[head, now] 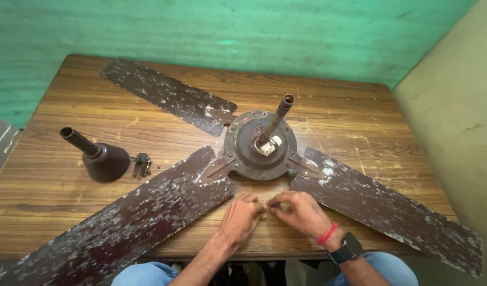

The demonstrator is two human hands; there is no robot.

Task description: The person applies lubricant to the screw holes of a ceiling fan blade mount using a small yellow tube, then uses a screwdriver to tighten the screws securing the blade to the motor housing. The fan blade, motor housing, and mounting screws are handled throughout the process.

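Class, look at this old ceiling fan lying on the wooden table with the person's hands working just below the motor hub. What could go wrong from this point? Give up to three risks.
1. The left hand and right hand pinch something too small to make out near the table edge; it could drop to the floor.
2. Two fan blades overhang the table; a knee or elbow may knock them and shift the motor hub.
3. The small metal parts beside the brown canopy cover lie loose and might get lost.
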